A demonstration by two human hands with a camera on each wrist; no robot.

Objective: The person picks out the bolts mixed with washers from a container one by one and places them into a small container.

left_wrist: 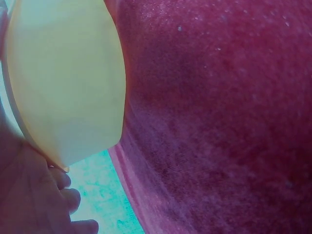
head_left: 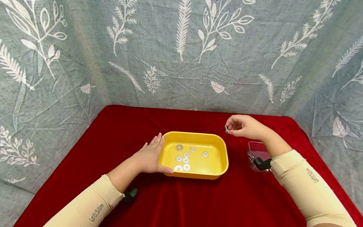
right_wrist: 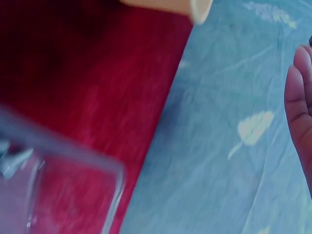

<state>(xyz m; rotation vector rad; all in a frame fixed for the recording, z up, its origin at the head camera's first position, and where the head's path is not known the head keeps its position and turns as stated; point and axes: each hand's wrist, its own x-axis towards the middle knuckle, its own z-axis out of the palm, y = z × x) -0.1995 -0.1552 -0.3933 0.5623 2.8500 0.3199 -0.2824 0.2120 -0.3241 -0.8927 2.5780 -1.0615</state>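
In the head view, a yellow plastic tray (head_left: 195, 174) stands on the red cloth with several flat metal washers (head_left: 186, 160) scattered on its floor. My left hand (head_left: 148, 157) rests against the tray's left end, fingers stretched along the side and thumb over the front rim. Past the tray's right end, my right hand (head_left: 245, 127) pinches a small metal bolt (head_left: 226, 129) between thumb and fingers, held in the air. The left wrist view shows the tray's outer wall (left_wrist: 68, 83) close up. Only part of the right hand shows at the edge of the right wrist view.
A clear plastic box (head_left: 252, 143) with small metal pieces in it stands right of the tray, partly hidden under my right forearm. Red cloth (head_left: 181, 205) covers the table. Grey-blue leaf-patterned curtains (head_left: 170, 78) hang behind and at both sides.
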